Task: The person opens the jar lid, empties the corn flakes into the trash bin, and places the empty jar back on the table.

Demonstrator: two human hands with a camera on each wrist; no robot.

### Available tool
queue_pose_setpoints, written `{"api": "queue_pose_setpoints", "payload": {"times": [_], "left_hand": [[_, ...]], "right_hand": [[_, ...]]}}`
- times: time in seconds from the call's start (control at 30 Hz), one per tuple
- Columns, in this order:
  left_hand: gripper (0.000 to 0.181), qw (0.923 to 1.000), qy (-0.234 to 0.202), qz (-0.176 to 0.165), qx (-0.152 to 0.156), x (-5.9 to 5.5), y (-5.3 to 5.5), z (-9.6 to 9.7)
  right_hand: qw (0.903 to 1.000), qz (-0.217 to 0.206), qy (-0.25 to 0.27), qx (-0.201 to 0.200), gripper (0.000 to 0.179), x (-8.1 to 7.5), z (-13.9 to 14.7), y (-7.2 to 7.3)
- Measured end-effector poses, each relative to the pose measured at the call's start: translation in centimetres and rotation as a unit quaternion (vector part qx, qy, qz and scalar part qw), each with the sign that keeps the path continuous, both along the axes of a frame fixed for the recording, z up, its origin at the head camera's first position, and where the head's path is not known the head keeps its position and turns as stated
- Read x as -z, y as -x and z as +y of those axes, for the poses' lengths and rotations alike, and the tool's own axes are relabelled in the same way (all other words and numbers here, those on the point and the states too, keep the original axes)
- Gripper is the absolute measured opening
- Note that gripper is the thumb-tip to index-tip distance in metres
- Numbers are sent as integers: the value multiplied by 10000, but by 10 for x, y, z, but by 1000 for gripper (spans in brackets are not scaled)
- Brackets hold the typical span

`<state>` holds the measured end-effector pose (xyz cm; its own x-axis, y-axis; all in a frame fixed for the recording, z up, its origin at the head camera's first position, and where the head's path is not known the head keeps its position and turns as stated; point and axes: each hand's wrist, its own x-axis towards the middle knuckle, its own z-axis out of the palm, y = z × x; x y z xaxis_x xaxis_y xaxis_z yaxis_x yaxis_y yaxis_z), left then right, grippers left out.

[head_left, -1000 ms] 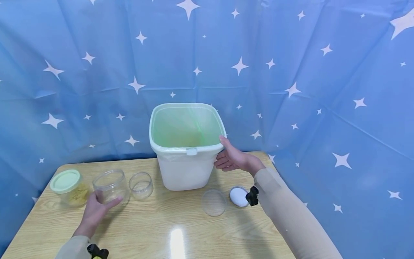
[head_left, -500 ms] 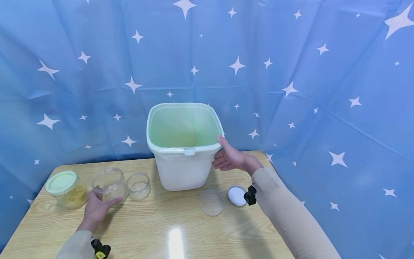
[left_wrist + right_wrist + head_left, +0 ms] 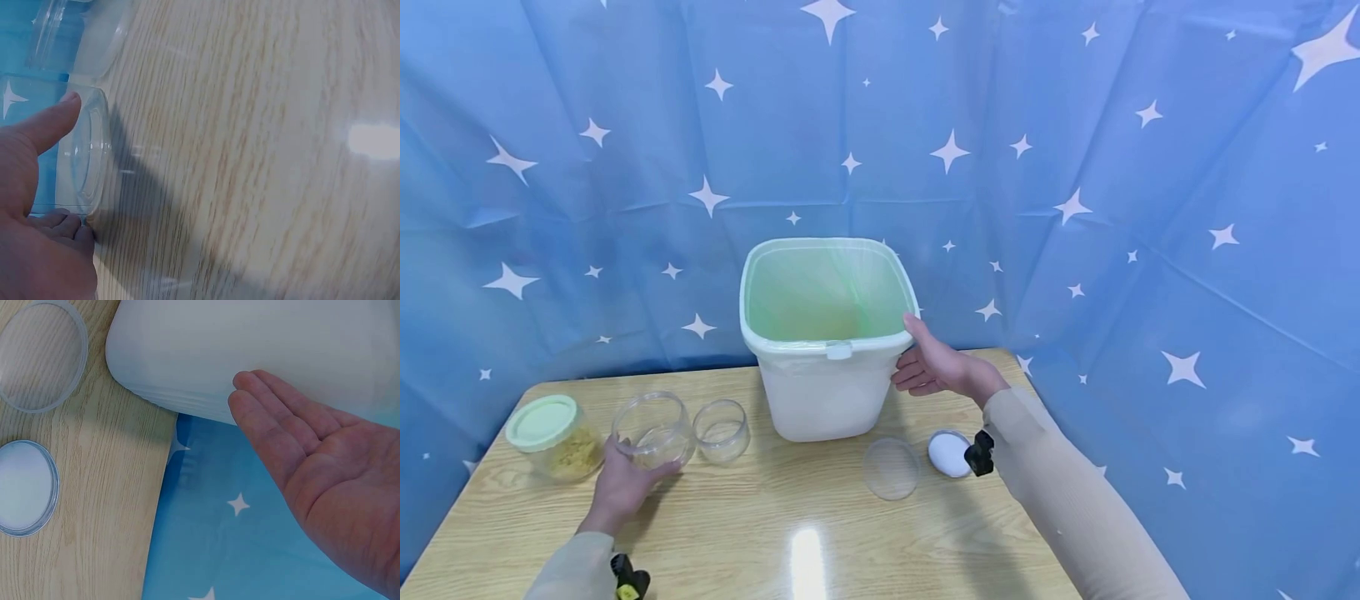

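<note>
At the left of the wooden table (image 3: 737, 533), the left hand (image 3: 621, 490) is curled round a large clear jar (image 3: 658, 442), thumb on the near side and fingers on the far side. Glass and fingers overlap there, so how far the fingertips reach is hard to make out; the left wrist view shows them bent at the jar's edge, with part of the jar cut off by the frame. Whether its base touches the wood I cannot tell. Just right of it stands a smaller clear jar (image 3: 724, 429); whether the two touch is unclear, and the wrist view crops this one too. Left of the hand is a jar with a pale green lid (image 3: 544, 423) and something yellow (image 3: 578, 454) inside, too blurred to identify.

Well apart from the left hand, the right hand (image 3: 942, 367) is at the right side of a white bin (image 3: 835, 392), thumb at the rim, other fingers straight and unclenched below it. That thumb falls outside the right wrist view, and whether the fingers press the wall cannot be seen. The bin stands at the back of the table, pale green within, its floor indistinct. Nearer, a clear disc (image 3: 891, 469) lies flat, almost lost against the wood grain, beside a white round piece (image 3: 950, 454) whose right edge meets the black wrist mount (image 3: 981, 454) in the head view and whose left side is cropped in the right wrist view
</note>
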<state>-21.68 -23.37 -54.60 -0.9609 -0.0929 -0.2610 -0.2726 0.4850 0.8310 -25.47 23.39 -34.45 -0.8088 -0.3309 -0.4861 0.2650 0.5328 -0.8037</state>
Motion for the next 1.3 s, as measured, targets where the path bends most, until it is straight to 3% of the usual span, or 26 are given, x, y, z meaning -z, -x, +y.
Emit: {"api": "queue_pose_setpoints", "payload": {"times": [0.27,0.5,0.6,0.73,0.87,1.03,1.13,1.3], "left_hand": [[123,9987,393,-156,282,-1,-2,-7],[117,9969,644,-82,435,-3,-1,-5],[118,9970,625,-171,434,-3,0,-4],[123,9980,231,-439,384,-1,-2,-9],[118,9964,147,-658,523,-2,-7,-21],[105,9937,592,-712,634,-5,-11,-43],[102,9905,745,-935,672,-8,-12,-58],[102,9854,829,-1410,481,-15,-17,-83]], "right_hand": [[10000,-25,1,29,111,2,2,0],[10000,17,10,88,111,4,3,-1],[9999,53,-15,146,111,4,3,-3],[9999,61,9,155,111,5,4,-3],[9999,43,24,144,111,5,6,-3],[9998,33,43,191,111,4,7,-4],[9998,44,50,193,111,5,8,-3],[9999,34,64,148,111,5,8,-3]]}}
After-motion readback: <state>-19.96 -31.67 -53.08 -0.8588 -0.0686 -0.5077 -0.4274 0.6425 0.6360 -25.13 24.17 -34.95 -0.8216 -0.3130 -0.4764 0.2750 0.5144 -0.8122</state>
